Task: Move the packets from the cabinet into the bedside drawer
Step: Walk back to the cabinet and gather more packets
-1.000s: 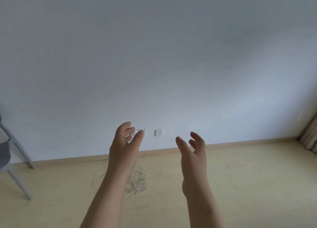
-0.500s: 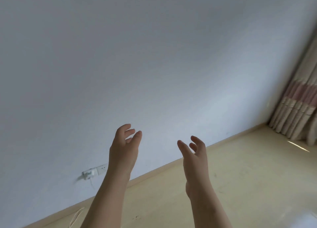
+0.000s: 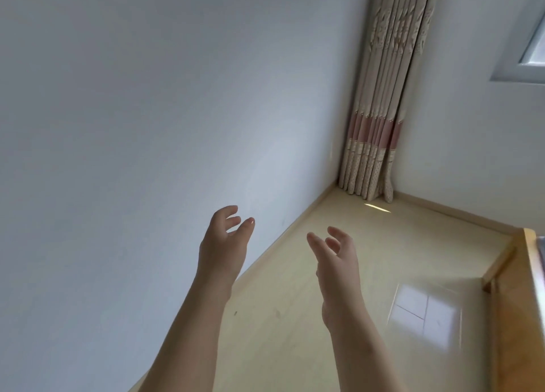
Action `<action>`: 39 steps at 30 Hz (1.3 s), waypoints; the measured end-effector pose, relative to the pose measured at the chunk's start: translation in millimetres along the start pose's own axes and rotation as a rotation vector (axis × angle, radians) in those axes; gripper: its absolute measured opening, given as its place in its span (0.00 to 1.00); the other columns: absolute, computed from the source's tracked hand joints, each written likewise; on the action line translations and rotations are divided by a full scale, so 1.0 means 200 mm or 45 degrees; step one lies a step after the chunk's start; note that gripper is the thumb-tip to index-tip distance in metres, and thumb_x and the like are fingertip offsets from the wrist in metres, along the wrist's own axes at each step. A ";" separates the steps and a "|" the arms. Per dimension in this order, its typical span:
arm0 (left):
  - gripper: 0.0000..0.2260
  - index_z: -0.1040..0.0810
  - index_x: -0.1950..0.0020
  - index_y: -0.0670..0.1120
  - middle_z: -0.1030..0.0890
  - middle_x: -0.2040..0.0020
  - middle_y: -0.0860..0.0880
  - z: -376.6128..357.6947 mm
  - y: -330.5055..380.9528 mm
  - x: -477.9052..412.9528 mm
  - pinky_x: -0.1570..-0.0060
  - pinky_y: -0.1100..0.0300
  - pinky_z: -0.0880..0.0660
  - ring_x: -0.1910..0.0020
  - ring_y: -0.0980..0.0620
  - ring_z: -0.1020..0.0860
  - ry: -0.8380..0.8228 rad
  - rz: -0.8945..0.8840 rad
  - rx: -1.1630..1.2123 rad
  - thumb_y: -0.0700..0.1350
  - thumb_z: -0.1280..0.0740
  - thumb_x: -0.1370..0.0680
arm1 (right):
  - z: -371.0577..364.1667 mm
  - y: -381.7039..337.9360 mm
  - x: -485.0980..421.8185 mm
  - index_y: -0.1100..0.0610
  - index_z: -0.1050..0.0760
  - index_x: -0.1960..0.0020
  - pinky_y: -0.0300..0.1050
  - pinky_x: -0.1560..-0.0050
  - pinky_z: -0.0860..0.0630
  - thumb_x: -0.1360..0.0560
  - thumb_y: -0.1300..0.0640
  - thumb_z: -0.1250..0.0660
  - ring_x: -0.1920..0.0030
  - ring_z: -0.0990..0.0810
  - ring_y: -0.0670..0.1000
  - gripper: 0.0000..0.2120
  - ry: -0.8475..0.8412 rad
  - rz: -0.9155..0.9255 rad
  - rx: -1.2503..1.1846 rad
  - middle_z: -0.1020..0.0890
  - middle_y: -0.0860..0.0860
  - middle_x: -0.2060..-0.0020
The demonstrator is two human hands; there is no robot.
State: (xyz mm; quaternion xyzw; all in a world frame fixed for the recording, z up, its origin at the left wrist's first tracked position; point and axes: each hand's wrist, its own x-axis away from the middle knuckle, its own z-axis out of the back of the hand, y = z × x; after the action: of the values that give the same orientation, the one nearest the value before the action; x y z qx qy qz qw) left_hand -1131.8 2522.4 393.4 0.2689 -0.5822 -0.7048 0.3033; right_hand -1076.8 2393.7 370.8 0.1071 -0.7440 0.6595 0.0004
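Left hand (image 3: pixel 224 244) and right hand (image 3: pixel 336 259) are raised side by side, apart, fingers loosely curled, holding nothing, before a pale wall (image 3: pixel 147 126) and glossy floor (image 3: pixel 383 244). At far right shows a wooden furniture edge (image 3: pixel 533 273). Where the packets are cannot be told.

A glossy pale floor (image 3: pixel 413 244) bears a wooden furniture frame (image 3: pixel 498 268).

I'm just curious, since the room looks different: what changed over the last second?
The view swung right: the wall socket, cable and chair left sight; a curtain, a window corner and a wooden furniture edge came in. Nothing was grasped or released. The left hand and right hand stay raised, loosely curled, empty.
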 end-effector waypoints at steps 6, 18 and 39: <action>0.10 0.30 0.42 0.56 0.25 0.43 0.55 -0.65 0.14 -0.46 0.49 0.58 0.31 0.49 0.59 0.26 -0.117 -0.032 0.067 0.48 0.36 0.22 | 0.21 -0.18 -0.72 0.49 0.33 0.33 0.45 0.44 0.33 0.24 0.53 0.34 0.39 0.29 0.50 0.20 0.110 0.069 -0.005 0.29 0.49 0.37; 0.09 0.29 0.42 0.53 0.23 0.49 0.55 -1.83 0.22 -1.30 0.39 0.51 0.28 0.43 0.52 0.25 -0.428 -0.015 0.094 0.46 0.36 0.22 | 0.59 -0.33 -1.91 0.48 0.33 0.40 0.51 0.37 0.30 0.23 0.54 0.36 0.42 0.27 0.50 0.14 0.344 -0.021 -0.144 0.27 0.48 0.44; 0.09 0.26 0.42 0.49 0.23 0.58 0.54 -4.19 0.51 -2.50 0.48 0.54 0.29 0.53 0.52 0.25 -1.006 -0.045 0.024 0.44 0.35 0.22 | 1.51 -0.72 -4.04 0.50 0.33 0.37 0.46 0.45 0.30 0.24 0.53 0.34 0.42 0.26 0.50 0.17 0.838 -0.047 -0.217 0.27 0.48 0.44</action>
State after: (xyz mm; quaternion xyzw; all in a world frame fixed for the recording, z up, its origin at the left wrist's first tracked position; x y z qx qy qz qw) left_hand -171.0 2328.1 358.5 -0.0102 -0.6559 -0.7536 0.0414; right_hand -221.5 2210.9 357.6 -0.0984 -0.7545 0.5939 0.2615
